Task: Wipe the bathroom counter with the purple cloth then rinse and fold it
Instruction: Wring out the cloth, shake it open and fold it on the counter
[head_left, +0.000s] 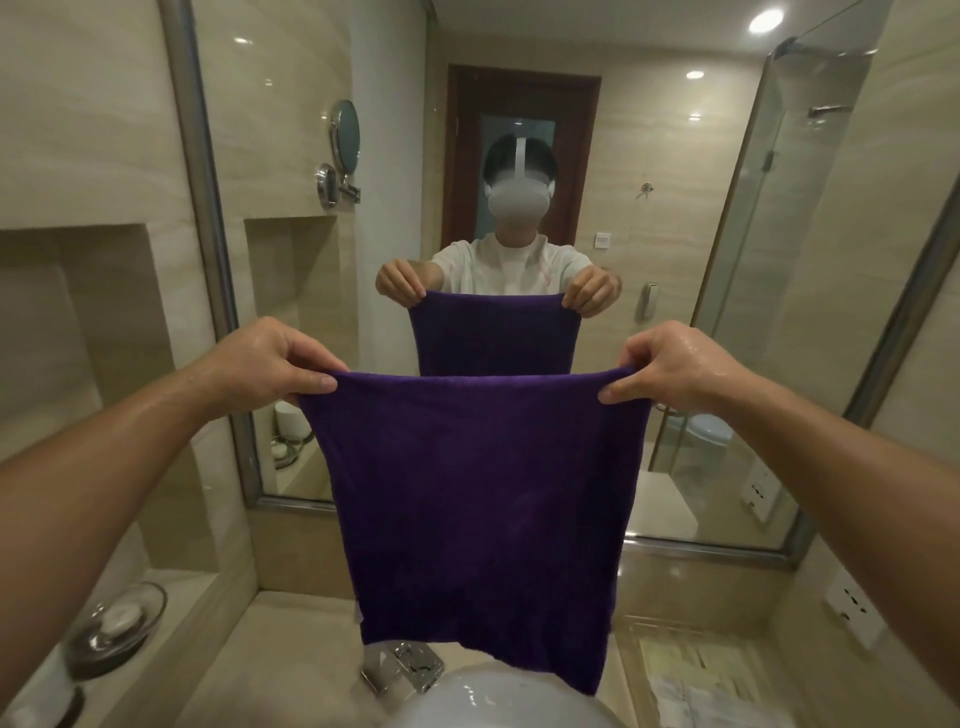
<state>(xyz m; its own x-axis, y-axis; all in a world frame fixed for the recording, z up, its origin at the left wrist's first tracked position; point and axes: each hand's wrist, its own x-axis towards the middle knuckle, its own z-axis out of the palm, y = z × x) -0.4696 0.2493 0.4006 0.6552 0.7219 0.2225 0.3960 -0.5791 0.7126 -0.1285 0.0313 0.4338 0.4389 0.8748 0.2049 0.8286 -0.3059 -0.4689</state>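
Beige counter (291, 660) below; my left hand (270, 361) and right hand (670, 364) pinch the purple cloth (478, 499) corners. I should bring them together evenly for a straight fold.

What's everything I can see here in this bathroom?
sink: one, white, bottom centre
purple cloth: one, purple, hanging spread above the sink
mirror: one, silver-framed, wall ahead
faucet: one, chrome, behind the sink
soap dish: one, clear glass, left ledge
wall socket: one, white, right wall
counter: one, beige stone, around the sink
left hand: one, bare, fingers pinch cloth's top left corner
right hand: one, bare, fingers pinch cloth's top right corner
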